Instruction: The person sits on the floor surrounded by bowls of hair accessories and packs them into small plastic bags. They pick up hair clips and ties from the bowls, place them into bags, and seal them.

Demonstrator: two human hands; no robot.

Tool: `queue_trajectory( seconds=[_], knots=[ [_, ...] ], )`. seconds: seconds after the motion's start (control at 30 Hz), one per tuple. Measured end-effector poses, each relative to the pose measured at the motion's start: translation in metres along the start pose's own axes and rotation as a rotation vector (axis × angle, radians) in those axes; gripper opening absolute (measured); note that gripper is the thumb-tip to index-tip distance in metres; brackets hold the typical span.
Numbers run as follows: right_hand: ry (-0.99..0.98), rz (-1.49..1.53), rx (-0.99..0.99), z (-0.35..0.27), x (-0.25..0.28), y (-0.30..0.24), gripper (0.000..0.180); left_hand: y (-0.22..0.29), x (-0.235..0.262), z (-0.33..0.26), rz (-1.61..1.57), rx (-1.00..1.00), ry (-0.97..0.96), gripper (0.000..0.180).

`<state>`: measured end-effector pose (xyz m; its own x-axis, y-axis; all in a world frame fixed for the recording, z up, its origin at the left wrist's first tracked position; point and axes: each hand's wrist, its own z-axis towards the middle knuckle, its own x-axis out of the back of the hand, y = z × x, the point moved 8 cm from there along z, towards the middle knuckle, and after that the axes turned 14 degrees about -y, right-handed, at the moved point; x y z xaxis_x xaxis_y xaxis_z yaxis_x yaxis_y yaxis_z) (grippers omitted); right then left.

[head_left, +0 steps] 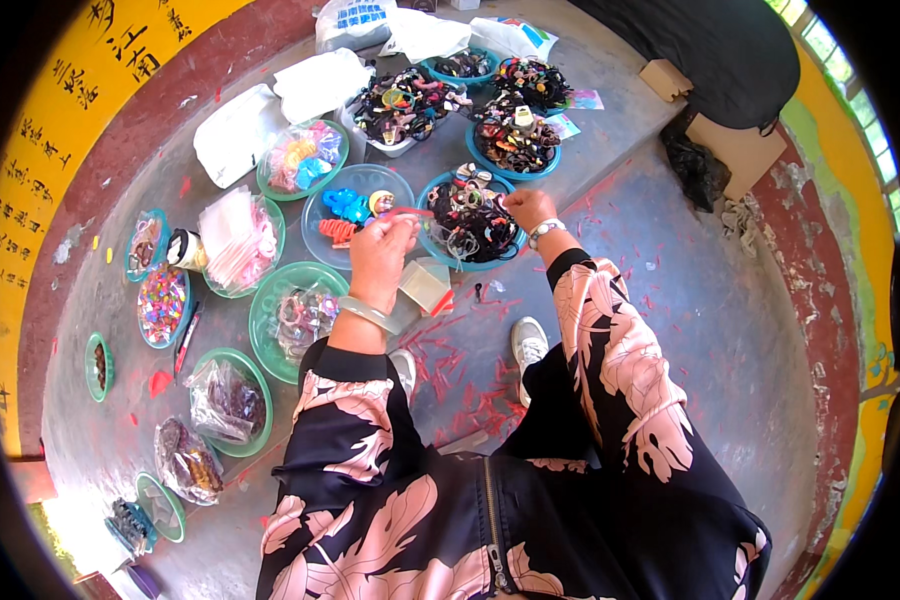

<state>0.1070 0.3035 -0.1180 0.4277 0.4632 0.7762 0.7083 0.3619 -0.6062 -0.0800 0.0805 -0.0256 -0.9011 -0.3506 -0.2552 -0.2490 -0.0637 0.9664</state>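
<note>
My left hand (388, 245), with a pale bangle at its wrist, is closed in a pinch on a thin red strip (408, 212). It is above the near edge of a clear bowl (313, 250) that holds bright blue coils (348, 205) and a red coil (338, 233). Past the right rim of a blue bowl (482, 266), my right hand (530, 208) is raised with its fingers drawn together; whatever they pinch is too small to make out. Black hair ties (475, 222) fill that blue bowl.
Bowls of hair ties and small colourful pieces stand to the left and ahead. A small open box (427, 286) sits below my left hand. Red scraps (460, 385) litter the floor around my shoes. White bags (235, 135) lie at the far left, cardboard (738, 155) at the far right.
</note>
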Motion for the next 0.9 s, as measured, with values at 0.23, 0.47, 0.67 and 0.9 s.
queue_trajectory(
  seconds=[0.23, 0.47, 0.67, 0.9],
  knots=[
    [-0.122, -0.343, -0.119, -0.003, -0.034, 0.004, 0.017, -0.002, -0.004, 0.002, -0.008, 0.010, -0.029, 0.020],
    [-0.050, -0.376, -0.105, -0.003, -0.028, -0.003, 0.018, -0.007, -0.002, 0.003, 0.027, 0.079, -0.092, 0.022],
    [0.394, -0.151, 0.098, -0.023, 0.034, -0.040, 0.010, -0.004, -0.004, 0.001, 0.023, 0.072, -0.082, 0.021],
    [0.759, 0.212, 0.398, -0.042, 0.103, -0.073, 0.007, -0.008, -0.002, 0.003, 0.080, 0.085, -0.090, 0.021]
  ],
)
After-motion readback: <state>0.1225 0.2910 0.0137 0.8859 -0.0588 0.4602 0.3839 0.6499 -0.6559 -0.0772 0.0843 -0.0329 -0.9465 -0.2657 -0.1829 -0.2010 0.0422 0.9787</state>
